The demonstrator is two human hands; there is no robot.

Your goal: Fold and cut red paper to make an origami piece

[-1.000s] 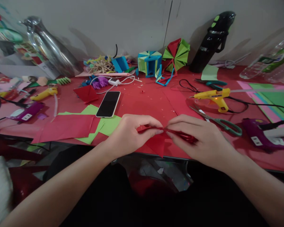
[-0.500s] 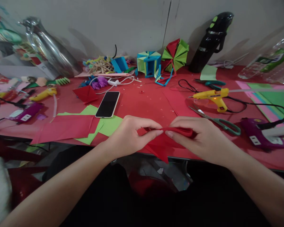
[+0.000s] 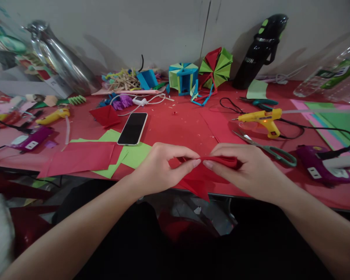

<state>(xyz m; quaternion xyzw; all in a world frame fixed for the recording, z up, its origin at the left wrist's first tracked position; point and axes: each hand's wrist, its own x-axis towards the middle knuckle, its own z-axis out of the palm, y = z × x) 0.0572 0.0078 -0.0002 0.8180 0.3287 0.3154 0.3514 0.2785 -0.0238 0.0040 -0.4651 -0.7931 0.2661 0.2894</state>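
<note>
Between my hands, just above the table's front edge, is a folded piece of red paper [image 3: 223, 160]. My left hand [image 3: 169, 165] pinches its left end between thumb and forefinger. My right hand [image 3: 242, 167] pinches it close by, thumb in front and fingers behind the folded layers. More red paper [image 3: 196, 182] lies under my hands, one pointed corner reaching over the edge; whether it belongs to the held piece I cannot tell. Left of my hands are flat red sheets [image 3: 78, 157] and green sheets [image 3: 135, 155], with a phone [image 3: 133, 128] partly on the green ones.
A yellow glue gun [image 3: 264, 118] with a lit orange light and scissors [image 3: 275, 151] lie to the right, near a purple power strip [image 3: 323, 165]. Folded paper models [image 3: 183, 77], a black bottle [image 3: 258, 54] and a steel jug [image 3: 61, 58] stand along the wall.
Both hands keep their pinch on the red paper in nearly the same place. The hanging pointed corner has shifted very slightly to the right.
</note>
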